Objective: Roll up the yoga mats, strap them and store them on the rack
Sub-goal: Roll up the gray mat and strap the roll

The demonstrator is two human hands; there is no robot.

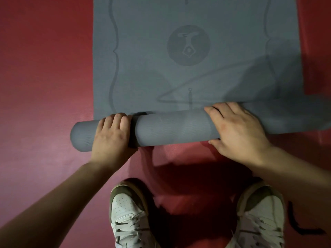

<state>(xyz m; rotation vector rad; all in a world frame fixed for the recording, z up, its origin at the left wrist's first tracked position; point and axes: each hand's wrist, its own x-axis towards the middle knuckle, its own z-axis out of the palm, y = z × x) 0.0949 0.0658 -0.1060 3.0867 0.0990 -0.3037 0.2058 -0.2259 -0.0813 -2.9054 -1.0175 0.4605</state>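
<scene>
A person is rolling up a grey-blue yoga mat (188,77) on a red floor (44,86), and the job appears to be in its early stage. At the left, the closed end of the roll (173,127) is sticking out past the edge of the flat part, suggesting the roll is running slightly askew. Just to the right, the left hand (112,135) is lying over the top of the roll, its fingers (116,120) curling down the far side and gripping it. A dark band is showing beside that hand, and it is not possible to tell whether it is shadow or a strap. In the middle, beyond the roll, most of the mat is lying flat, its round emblem (188,45) uncovered and its far end running out of the top of the view. Further right, the right hand (238,133) is spreading across the roll, fingers (215,111) wrapping over the top and the thumb tucking under the near side, so both hands are holding the roll and nothing else. At the lower right, a black strip (300,228), possibly a strap, is lying on the floor beside the right shoe (259,212). By this view only the first turns are made. The rest of the rolling, the strapping and the storing are all waiting, and no rack is showing.
</scene>
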